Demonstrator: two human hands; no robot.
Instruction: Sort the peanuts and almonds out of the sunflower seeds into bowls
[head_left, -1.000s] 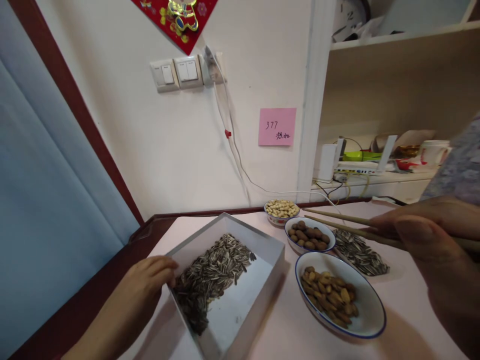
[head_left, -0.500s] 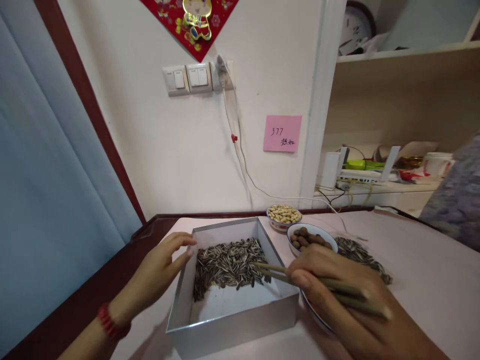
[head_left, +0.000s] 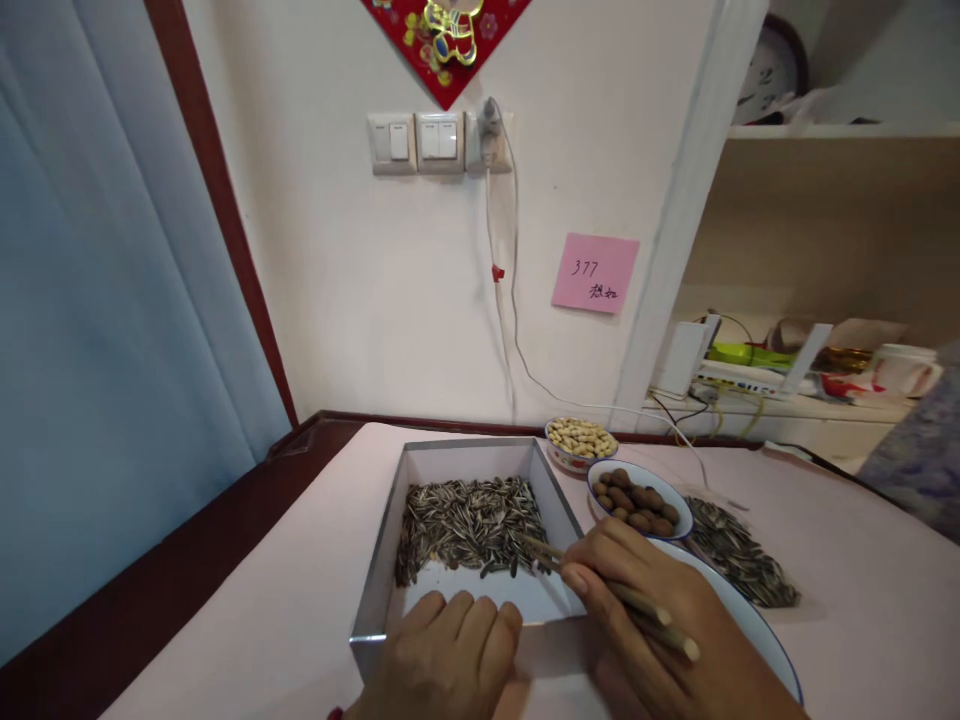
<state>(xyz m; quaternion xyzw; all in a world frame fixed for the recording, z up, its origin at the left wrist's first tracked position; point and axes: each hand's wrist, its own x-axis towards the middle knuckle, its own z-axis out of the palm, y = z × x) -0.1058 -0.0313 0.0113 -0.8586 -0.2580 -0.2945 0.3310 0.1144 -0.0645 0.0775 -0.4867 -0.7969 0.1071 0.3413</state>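
A white square box (head_left: 420,470) on the pink table holds a heap of striped sunflower seeds (head_left: 469,520). My left hand (head_left: 442,660) curls over the box's near rim, gripping it. My right hand (head_left: 637,620) is closed on a pair of wooden chopsticks (head_left: 600,585); their tips reach into the seeds at the right side of the box. My right hand hides most of the large white bowl (head_left: 750,620) beneath it.
Right of the box stand a bowl of brown nuts (head_left: 637,495), a small bowl of peanuts (head_left: 580,440) and a loose pile of sunflower seeds (head_left: 739,550). A white cable (head_left: 517,340) hangs down the wall. A shelf with clutter is at right.
My left hand moved from the box's left wall to its near rim. The chopsticks went from above the bowls into the box's seeds. The view shifted right and the box now sits square.
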